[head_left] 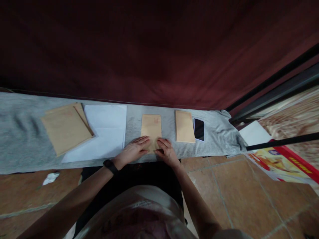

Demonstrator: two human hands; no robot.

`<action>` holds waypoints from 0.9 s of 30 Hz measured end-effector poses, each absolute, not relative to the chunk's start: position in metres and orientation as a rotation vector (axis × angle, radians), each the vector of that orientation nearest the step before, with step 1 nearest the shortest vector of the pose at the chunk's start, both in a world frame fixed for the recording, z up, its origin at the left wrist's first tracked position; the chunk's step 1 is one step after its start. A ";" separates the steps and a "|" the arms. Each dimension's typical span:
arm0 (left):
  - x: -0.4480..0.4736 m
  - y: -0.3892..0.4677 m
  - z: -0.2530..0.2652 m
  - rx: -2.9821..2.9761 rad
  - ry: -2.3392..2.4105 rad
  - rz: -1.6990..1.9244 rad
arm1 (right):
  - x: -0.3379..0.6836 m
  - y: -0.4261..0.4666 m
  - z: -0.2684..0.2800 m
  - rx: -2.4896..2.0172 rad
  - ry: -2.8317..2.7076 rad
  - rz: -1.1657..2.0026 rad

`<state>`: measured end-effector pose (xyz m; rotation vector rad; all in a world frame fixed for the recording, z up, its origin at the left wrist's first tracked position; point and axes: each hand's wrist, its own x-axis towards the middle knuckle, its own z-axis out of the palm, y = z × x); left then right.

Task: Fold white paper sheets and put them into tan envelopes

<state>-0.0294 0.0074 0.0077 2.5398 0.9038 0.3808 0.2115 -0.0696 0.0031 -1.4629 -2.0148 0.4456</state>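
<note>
A brown paper envelope (151,127) with faint red print near its top right lies upright before me on the grey cloth. Across its lower left part rests my left hand (136,148), fingers stretched out and together, thumb apart. On the lower right edge lies my right hand (167,151), with its fingers slightly bent and the thumb apart from them. Both hands touch the envelope from above. To the right is a stack of similar envelopes (184,126). Left of my left hand are white paper sheets (107,129), partly under more brown envelopes (67,129).
A dark-screened phone (199,129) lies beside the right-hand stack. The grey cloth (216,139) covers the long narrow surface, with a dark red curtain (149,56) behind it. A red and yellow box (284,162) and black metal bars (274,88) are at the right.
</note>
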 end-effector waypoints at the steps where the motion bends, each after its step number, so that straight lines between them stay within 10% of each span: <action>1: -0.028 0.009 0.009 2.561 0.908 0.360 | 0.212 -0.069 0.004 -1.473 -2.022 0.435; 27: -0.022 -0.007 0.046 2.675 0.925 0.125 | 0.221 -0.059 0.026 -1.457 -2.430 0.172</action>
